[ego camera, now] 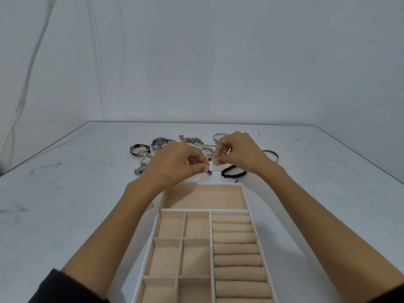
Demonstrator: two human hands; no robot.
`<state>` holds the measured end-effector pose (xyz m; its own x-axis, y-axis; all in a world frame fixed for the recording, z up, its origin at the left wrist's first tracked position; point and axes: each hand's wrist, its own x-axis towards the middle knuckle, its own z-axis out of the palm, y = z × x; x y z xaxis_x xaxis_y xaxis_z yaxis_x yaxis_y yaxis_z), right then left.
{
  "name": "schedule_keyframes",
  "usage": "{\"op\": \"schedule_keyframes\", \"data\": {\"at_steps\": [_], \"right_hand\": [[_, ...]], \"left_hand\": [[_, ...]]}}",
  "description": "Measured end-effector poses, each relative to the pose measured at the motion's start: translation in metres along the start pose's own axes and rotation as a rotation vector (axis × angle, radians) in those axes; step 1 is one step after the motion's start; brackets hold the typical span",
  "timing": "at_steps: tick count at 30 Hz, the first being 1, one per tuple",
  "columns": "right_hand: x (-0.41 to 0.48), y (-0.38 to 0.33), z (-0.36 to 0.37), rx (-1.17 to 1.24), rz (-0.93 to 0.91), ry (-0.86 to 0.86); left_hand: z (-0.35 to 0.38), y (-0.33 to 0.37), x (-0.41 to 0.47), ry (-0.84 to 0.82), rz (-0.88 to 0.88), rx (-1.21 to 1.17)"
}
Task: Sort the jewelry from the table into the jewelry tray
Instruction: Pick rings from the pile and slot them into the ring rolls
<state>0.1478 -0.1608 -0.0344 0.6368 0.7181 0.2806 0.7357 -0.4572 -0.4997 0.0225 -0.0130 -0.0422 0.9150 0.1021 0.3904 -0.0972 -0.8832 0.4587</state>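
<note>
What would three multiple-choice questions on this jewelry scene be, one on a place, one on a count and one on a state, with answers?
1. Where does the black bead bracelet lie?
A. In the tray
B. On the table, near the right hand
C. Round a wrist

2. How many watches lie on the table?
A. One
B. Five
C. Three

3. What do the tray's visible compartments hold?
A. Nothing
B. Earrings
C. Coins

Answers:
1 B: it lies on the table just beyond the tray's far rim.
2 C: three watches lie grouped beside the left hand.
3 A: every visible compartment shows only bare lining.
</note>
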Motion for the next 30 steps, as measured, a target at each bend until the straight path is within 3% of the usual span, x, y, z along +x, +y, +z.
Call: {"op": "schedule_keyframes", "data": {"at_steps": [8,13,22,30], "right_hand": [[-0.070,-0.007,-0.022,0.198,-0.060,-0.020],[-0.085,-0.017,-0.033,0.292,-0.063,-0.173],[-0.097,-0.027,-0.050,0.254,-0.075,-0.415],[-0.099,-0.028,-0.039,0.162,-0.070,-0.518]], "left_hand": [[-0.003,0.022,-0.012,-0.096,0.127,-0.126],[-0.006,0.031,-0.032,-0.161,0.170,-0.157],[-0.006,0.024,-0.039,-0.111,0.176,-0.169],[-0.001,0.018,-0.036,0.020,0.149,-0.077]]}}
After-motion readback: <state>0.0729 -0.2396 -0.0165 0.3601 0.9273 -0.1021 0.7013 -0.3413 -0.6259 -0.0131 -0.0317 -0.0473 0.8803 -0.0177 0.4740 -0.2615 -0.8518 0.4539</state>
